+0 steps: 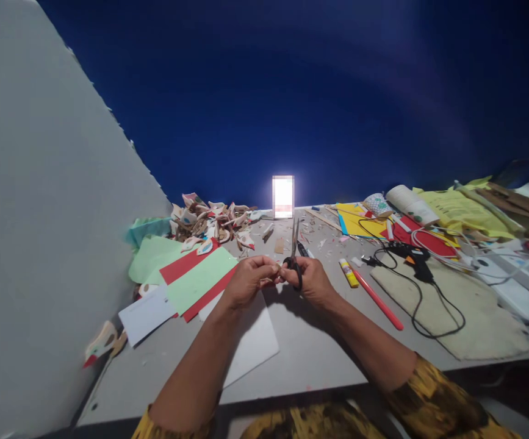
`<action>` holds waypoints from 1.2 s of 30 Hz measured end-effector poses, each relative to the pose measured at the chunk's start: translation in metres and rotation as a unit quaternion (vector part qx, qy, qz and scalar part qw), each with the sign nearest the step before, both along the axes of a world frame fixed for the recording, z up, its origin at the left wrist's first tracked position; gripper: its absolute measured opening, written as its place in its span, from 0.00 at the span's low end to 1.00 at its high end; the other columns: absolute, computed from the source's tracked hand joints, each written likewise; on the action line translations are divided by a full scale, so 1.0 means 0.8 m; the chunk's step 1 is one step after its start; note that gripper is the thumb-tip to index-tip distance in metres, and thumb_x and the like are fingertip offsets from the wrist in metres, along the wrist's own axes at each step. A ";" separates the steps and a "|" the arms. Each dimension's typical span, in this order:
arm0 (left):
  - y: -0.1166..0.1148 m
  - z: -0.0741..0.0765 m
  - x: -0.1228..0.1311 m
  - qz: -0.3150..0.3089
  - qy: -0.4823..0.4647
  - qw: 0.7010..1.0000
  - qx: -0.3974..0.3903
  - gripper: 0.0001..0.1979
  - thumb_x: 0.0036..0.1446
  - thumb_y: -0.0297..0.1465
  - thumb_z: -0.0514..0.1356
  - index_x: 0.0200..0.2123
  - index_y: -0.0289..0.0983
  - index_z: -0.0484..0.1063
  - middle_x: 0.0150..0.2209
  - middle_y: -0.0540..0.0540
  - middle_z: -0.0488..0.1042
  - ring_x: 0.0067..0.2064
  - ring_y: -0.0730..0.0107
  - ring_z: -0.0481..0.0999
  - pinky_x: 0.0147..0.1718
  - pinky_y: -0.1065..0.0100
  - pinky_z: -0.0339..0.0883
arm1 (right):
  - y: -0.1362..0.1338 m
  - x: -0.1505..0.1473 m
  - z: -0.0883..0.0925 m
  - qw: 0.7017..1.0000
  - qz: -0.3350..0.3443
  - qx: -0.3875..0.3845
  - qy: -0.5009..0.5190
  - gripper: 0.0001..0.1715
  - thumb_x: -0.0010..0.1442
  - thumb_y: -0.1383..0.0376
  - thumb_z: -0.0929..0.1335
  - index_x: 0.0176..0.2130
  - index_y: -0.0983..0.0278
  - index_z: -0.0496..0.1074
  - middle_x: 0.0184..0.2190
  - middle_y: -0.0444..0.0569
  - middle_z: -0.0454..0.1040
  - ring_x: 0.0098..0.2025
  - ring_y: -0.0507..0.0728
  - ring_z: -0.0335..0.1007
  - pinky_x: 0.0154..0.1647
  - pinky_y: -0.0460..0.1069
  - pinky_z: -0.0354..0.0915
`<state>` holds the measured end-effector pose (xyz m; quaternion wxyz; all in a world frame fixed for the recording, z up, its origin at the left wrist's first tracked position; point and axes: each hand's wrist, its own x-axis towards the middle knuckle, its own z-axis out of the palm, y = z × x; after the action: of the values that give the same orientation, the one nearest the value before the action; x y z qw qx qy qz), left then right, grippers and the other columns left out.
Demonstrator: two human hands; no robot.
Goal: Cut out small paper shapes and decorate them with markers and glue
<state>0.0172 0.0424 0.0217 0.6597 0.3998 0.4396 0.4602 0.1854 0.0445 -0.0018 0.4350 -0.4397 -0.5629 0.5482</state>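
Observation:
Both hands meet above the middle of the table. My right hand (312, 280) is closed around the black handles of a pair of scissors (295, 238), whose blades point up and away from me. My left hand (250, 280) is pinched at the fingertips, right beside the right thumb. Whatever lies between those fingers is too small to make out. Under the left forearm rests a white sheet (257, 341). Green paper (200, 280) lies over red paper (179, 268) to the left of the hands.
Cut-out painted pieces (218, 222) are heaped at the back left. A glue stick (349, 273), a red stick (378, 300) and a black glue gun (417, 259) with its cord lie on the right. A lit screen (283, 196) stands against the blue wall. Scraps litter the table (310, 353).

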 end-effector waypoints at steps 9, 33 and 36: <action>-0.004 0.004 0.001 -0.029 -0.006 0.999 0.021 0.17 0.41 0.39 0.77 0.24 0.33 0.77 0.23 0.46 0.76 0.27 0.71 0.74 0.28 0.71 0.67 | 0.003 0.001 -0.006 0.999 0.021 0.002 0.026 0.19 0.50 0.54 0.77 0.31 0.67 0.75 0.25 0.48 0.76 0.30 0.56 0.72 0.32 0.48 0.63; 0.002 0.006 -0.011 -0.022 -0.070 0.997 0.009 0.21 0.37 0.38 0.79 0.28 0.32 0.76 0.28 0.44 0.78 0.28 0.71 0.76 0.27 0.70 0.70 | -0.042 0.046 0.027 0.986 0.143 -0.077 -0.037 0.25 0.58 0.47 0.71 0.34 0.68 0.77 0.27 0.50 0.76 0.24 0.51 0.63 0.23 0.45 0.57; 0.000 0.008 -0.012 -0.003 -0.071 0.997 0.011 0.20 0.39 0.39 0.78 0.28 0.32 0.76 0.29 0.44 0.79 0.30 0.71 0.76 0.29 0.70 0.71 | -0.059 0.056 0.025 0.977 0.182 -0.105 -0.037 0.26 0.53 0.46 0.74 0.30 0.67 0.75 0.24 0.49 0.74 0.23 0.52 0.66 0.23 0.45 0.60</action>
<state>0.0074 0.0427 0.0285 0.6859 0.3748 0.3854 0.4904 0.2301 -0.0030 0.0181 0.2589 -0.3929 -0.5885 0.6575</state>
